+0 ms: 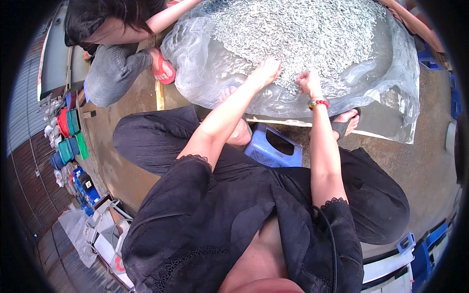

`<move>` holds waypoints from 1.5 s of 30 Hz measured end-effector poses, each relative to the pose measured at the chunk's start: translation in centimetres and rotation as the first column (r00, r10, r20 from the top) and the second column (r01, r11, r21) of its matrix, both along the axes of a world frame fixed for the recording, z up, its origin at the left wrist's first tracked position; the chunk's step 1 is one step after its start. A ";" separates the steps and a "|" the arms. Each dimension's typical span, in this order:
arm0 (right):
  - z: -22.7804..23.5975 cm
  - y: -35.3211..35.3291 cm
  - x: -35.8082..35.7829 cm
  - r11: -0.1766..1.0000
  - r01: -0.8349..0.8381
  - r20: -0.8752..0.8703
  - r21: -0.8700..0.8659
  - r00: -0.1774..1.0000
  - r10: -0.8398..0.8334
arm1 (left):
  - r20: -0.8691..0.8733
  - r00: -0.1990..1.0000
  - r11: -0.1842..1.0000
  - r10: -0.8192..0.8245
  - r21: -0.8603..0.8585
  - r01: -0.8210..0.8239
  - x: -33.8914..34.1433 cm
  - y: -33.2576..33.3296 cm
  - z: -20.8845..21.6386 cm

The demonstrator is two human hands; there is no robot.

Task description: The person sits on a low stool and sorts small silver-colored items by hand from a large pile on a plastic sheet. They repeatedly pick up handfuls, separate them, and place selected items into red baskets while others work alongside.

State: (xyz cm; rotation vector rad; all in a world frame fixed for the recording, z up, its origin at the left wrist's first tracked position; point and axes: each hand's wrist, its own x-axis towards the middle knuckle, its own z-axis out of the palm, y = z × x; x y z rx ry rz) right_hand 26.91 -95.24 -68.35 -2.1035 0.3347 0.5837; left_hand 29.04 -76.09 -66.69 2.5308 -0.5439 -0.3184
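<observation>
A wide spread of tiny silvery-white pieces that look like small fish (303, 36) lies on a sheer whitish net (188, 63). My left hand (266, 72) rests at the near edge of the spread with its fingers curled together. Just to its right, my right hand (309, 84), a red beaded bracelet (318, 103) on the wrist, is closed in a pinch over the same edge. Whatever lies between the fingers of either hand is too small to make out. The net's near folds bunch below both hands.
A person in grey trousers (115, 73) and red sandals (166, 73) crouches at the far left. Another person's arm (420, 27) reaches in at the far right. Beneath me is a blue plastic stool (273, 146). Green and red baskets (68, 122) stack along the left.
</observation>
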 end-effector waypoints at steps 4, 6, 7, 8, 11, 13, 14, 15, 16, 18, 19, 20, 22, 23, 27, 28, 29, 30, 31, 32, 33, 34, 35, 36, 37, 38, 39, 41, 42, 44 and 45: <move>2.2 -2.9 0.1 0.880 0.245 -0.104 0.407 0.970 -0.221 | -0.359 0.919 0.942 0.163 -0.222 -0.253 2.2 -0.6 3.2; 2.6 -3.6 1.0 0.709 0.321 -0.174 0.628 0.946 -0.274 | -0.517 0.843 0.867 0.150 -0.340 -0.363 2.6 0.4 3.9; 2.4 -3.8 1.1 0.558 0.353 -0.235 0.751 0.932 -0.274 | -0.582 0.804 0.851 0.124 -0.355 -0.388 2.9 0.9 3.2; 3.0 -3.5 1.4 0.473 0.341 -0.230 0.812 0.932 -0.279 | -0.640 0.763 0.832 0.094 -0.370 -0.413 3.3 1.4 3.0; 5.1 -2.5 1.1 0.222 0.299 -0.219 0.928 0.921 -0.323 | -0.472 0.870 0.884 0.140 -0.337 -0.324 3.1 2.1 4.4; 6.0 -2.2 1.7 0.167 0.240 -0.195 0.956 0.949 -0.247 | -0.639 0.764 0.815 0.082 -0.398 -0.421 3.5 2.5 4.5; 6.3 -2.2 2.1 0.132 0.212 -0.182 0.968 0.961 -0.209 | -0.724 0.690 0.709 -0.003 -0.488 -0.509 3.7 2.4 4.9; 6.1 -2.3 2.3 0.106 0.232 -0.205 0.967 0.955 -0.215 | -0.784 0.612 0.584 -0.104 -0.546 -0.600 3.7 2.3 5.3; 5.6 -2.6 2.4 0.160 0.250 -0.208 0.955 0.948 -0.240 | -0.816 0.535 0.447 -0.218 -0.571 -0.689 3.7 2.1 5.4; 4.6 -3.5 2.8 0.266 0.276 -0.199 0.924 0.939 -0.282 | -0.795 0.581 0.573 -0.176 -0.562 -0.596 3.7 1.7 5.5; 4.0 -3.9 2.7 0.366 0.323 -0.206 0.873 0.923 -0.324 | -0.771 0.623 0.677 -0.128 -0.527 -0.513 3.7 1.4 5.2; 4.1 -3.8 2.6 0.342 0.362 -0.240 0.867 0.906 -0.350 | -0.738 0.670 0.768 -0.081 -0.474 -0.430 3.6 1.2 4.8; 4.4 -3.7 2.1 0.290 0.437 -0.307 0.851 0.863 -0.401 | -0.751 0.642 0.691 -0.150 -0.544 -0.475 3.2 0.6 3.9; 4.5 -4.0 1.8 0.179 0.464 -0.356 0.867 0.830 -0.429 | -0.768 0.608 0.614 -0.202 -0.583 -0.532 2.7 -0.3 3.8; 3.4 -6.9 1.1 0.141 0.535 -0.417 0.833 0.775 -0.476 | -0.845 0.484 0.475 -0.228 -0.531 -0.702 2.5 -1.4 2.9; 2.9 -7.6 0.9 0.312 0.545 -0.349 0.778 0.789 -0.507 | -0.867 0.457 0.476 -0.196 -0.492 -0.729 2.4 -1.6 2.4; 2.6 -8.1 0.9 0.469 0.545 -0.278 0.695 0.805 -0.524 | -0.835 0.550 0.595 -0.035 -0.460 -0.660 2.1 -2.1 2.0; 2.3 -8.4 0.9 0.609 0.536 -0.206 0.585 0.825 -0.527 | -0.644 0.757 0.773 0.108 -0.424 -0.472 1.8 -2.4 1.5; 1.8 -8.3 0.9 0.666 0.540 -0.161 0.515 0.824 -0.543 | -0.374 0.912 0.910 0.171 -0.294 -0.291 1.5 -2.6 1.0; 0.6 -8.1 0.8 0.801 0.465 -0.031 0.376 0.871 -0.491 | -0.068 0.988 0.986 0.136 -0.089 -0.142 1.0 -2.8 0.1; -0.4 -7.5 0.8 0.900 0.381 0.090 0.214 0.909 -0.406 | -0.028 0.988 0.986 0.153 -0.064 -0.155 0.8 -2.9 -1.0; -1.2 -7.3 0.9 0.955 0.295 0.192 0.032 0.936 -0.295 | -0.002 0.989 0.986 0.151 -0.065 -0.151 0.8 -2.9 -2.0; -0.5 -5.7 0.7 0.957 0.204 0.357 -0.204 0.926 -0.122 | 0.022 0.988 0.987 0.154 -0.059 -0.152 0.9 -2.5 -2.6; -0.3 -4.5 0.3 0.946 0.218 0.391 -0.240 0.914 -0.111 | 0.043 0.988 0.987 0.150 -0.056 -0.147 0.9 -2.5 -2.3; -0.3 -3.6 0.2 0.945 0.233 0.367 -0.228 0.920 -0.138 | -0.089 0.982 0.981 0.164 -0.093 -0.172 1.1 -2.4 -1.9; -0.5 -3.4 0.0 0.942 0.255 0.339 -0.219 0.925 -0.172 | -0.224 0.961 0.973 0.162 -0.126 -0.193 1.5 -2.5 0.0; -0.8 -3.4 0.0 0.941 0.271 0.352 -0.204 0.917 -0.188 | -0.352 0.922 0.962 0.160 -0.156 -0.226 1.9 -2.3 1.6; -1.5 -3.8 0.2 0.938 0.299 0.381 -0.173 0.899 -0.216 | -0.398 0.902 0.965 0.166 -0.124 -0.232 2.3 -1.8 3.0; -1.6 -4.4 0.3 0.948 0.316 0.250 0.037 0.916 -0.315 | -0.420 0.891 0.966 0.171 -0.109 -0.236 2.5 -1.6 3.3; -1.2 -5.7 0.9 0.816 0.388 -0.063 0.429 0.914 -0.402 | -0.655 0.754 0.820 0.043 -0.408 -0.402 3.0 -1.4 3.4; 1.2 -5.2 0.7 0.578 0.378 -0.143 0.723 0.901 -0.411 | -0.803 0.587 0.619 -0.098 -0.511 -0.597 3.4 -1.4 4.1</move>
